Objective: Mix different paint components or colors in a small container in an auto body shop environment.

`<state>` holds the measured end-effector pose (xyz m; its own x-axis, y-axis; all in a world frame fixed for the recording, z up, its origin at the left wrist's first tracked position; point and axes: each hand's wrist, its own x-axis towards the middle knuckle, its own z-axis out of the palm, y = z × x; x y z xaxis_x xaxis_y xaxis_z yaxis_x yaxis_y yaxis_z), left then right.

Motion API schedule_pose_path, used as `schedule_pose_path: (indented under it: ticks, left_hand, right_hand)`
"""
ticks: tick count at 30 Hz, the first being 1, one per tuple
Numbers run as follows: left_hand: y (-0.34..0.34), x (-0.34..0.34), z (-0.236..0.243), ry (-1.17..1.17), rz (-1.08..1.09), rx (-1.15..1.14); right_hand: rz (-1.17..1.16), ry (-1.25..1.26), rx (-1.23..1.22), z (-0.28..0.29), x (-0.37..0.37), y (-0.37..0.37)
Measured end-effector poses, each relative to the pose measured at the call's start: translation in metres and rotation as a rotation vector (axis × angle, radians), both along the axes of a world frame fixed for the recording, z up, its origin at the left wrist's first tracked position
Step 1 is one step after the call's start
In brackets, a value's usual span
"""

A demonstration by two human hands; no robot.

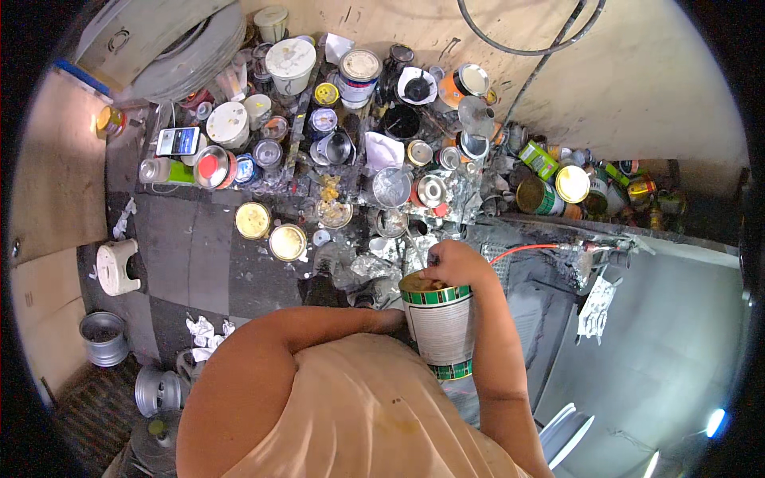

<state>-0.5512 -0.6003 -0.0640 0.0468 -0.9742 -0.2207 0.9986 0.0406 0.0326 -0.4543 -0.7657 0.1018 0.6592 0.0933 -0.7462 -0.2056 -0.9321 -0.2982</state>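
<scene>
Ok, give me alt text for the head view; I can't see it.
A person's right hand is at the top of a large green-banded white can, the left hand beside it. Beyond, assorted tins and tubs stand crowded together, with a phone at left.

On the left, a white stool (116, 268) sits on the floor (187, 267), a metal wheel rim (103, 341) nearer. Far left, a phone (178, 142) with a lit screen lies near a white lidded tub (229, 123). A black cable (542, 52) loops down the far wall (637, 95). On the right, a patterned face mask (595, 313) hangs near a red hose (522, 250).
</scene>
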Motion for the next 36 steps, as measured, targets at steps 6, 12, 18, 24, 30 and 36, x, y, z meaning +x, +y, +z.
schedule_pose_path:
  ticks: [6, 12, 18, 24, 30, 36]
  left_hand:
    - [-0.005, -0.002, 0.002, -0.041, 0.008, 0.01]
    - [-0.007, -0.005, 0.005, -0.072, 0.01, 0.033]
    - [-0.014, -0.006, 0.008, -0.11, -0.007, 0.052]
    - [-0.014, -0.006, 0.009, -0.155, -0.015, 0.069]
    - [-0.017, -0.005, 0.011, -0.2, -0.018, 0.084]
    - [-0.018, -0.004, 0.012, -0.247, -0.016, 0.101]
  right_hand:
    - [0.023, 0.037, -0.042, -0.002, 0.005, 0.003]
    - [0.043, -0.029, -0.021, -0.006, 0.001, 0.001]
    - [0.065, -0.152, -0.014, -0.009, -0.005, -0.003]
    - [0.05, -0.137, -0.025, -0.002, -0.004, -0.005]
    - [0.002, -0.123, -0.019, -0.003, -0.006, -0.009]
    - [-0.001, -0.131, -0.031, 0.001, -0.005, -0.008]
